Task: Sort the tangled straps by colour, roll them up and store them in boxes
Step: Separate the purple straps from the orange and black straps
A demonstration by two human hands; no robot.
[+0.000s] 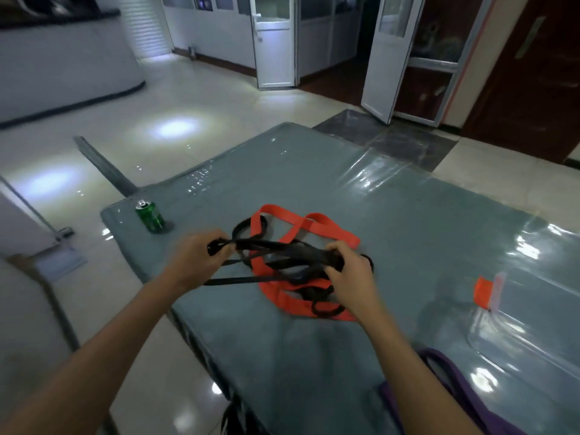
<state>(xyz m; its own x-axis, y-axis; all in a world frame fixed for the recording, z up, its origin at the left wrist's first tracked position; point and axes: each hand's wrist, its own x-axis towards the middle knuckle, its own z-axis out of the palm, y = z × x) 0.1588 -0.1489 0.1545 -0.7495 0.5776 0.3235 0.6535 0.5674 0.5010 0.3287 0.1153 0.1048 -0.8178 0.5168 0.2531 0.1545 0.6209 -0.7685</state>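
Toward the left edge of the bench (408, 215), black strap (270, 245) lies tangled through orange strap (335, 231). Grip: left hand (197, 259) pinches a black loop end; right hand (348, 274) clenches a bunch of black webbing. Judged light, limp, snag-prone: hold by the free end, feed loops out slowly.

Our two bare forearms enter from the lower corners and converge toward the centre. Our left hand (201, 257) is held knuckles-up with its fingers curled, pinching one end of the black strap (266, 245). Our right hand (351, 271) is near it at roughly the same level, fingers curled round a bunched section of the same strap. The hands do not touch.
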